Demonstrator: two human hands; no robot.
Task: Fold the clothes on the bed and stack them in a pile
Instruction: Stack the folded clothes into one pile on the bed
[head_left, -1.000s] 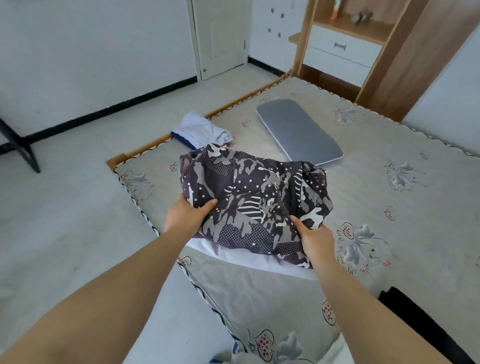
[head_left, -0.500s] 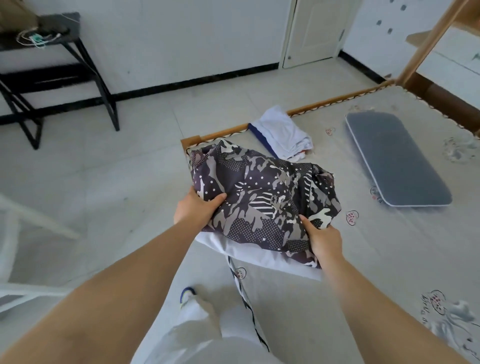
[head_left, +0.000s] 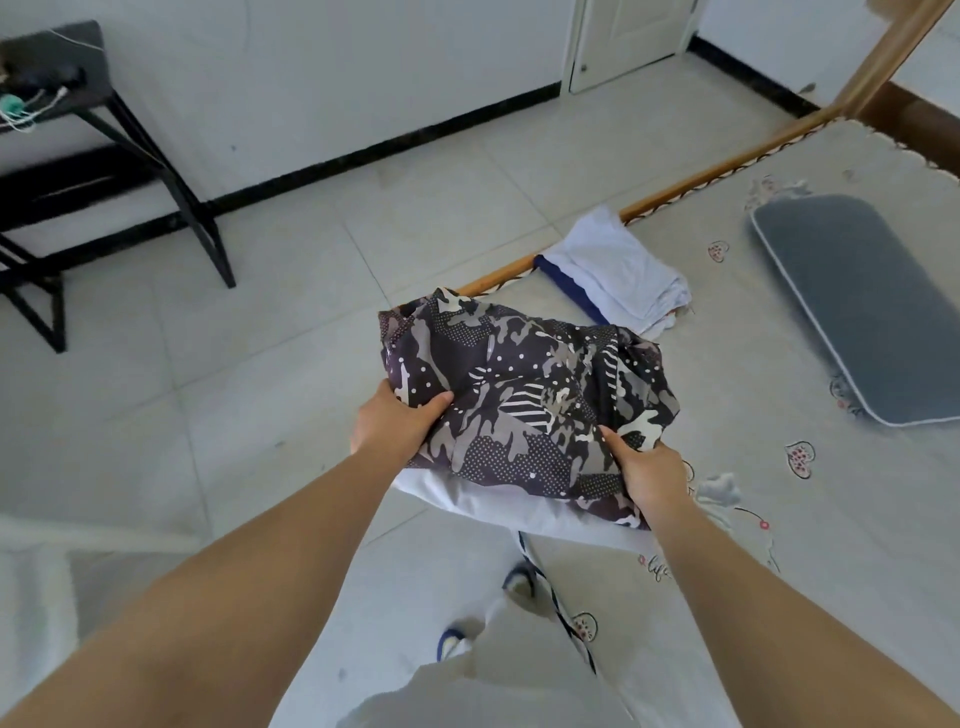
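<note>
Obs: both hands are carrying a stack of folded clothes. My left hand (head_left: 397, 423) grips the near-left corner of the camouflage-print garment (head_left: 524, 395), thumb curled over the top. My right hand (head_left: 647, 470) grips the near-right edge the same way. The hands are apart, one at each end of the bundle. A folded white garment (head_left: 498, 504) lies directly under the print one, its edge showing below, between the hands.

Position: the stack is held in the air, over the edge of the bed (head_left: 779, 519), partly above the floor.

Handling, my judgement: light, soft, limp fabric. The print cloth looks thin and smooth, so layers may slide. Best hold is under both layers at opposite ends, kept level; a one-sided grip would likely let the folds slump open.

Beyond the hands, a second folded pile (head_left: 618, 267), white over dark blue, lies on the bed. Farther right lies a grey pad (head_left: 852, 306).

Containers: none seen.
</note>
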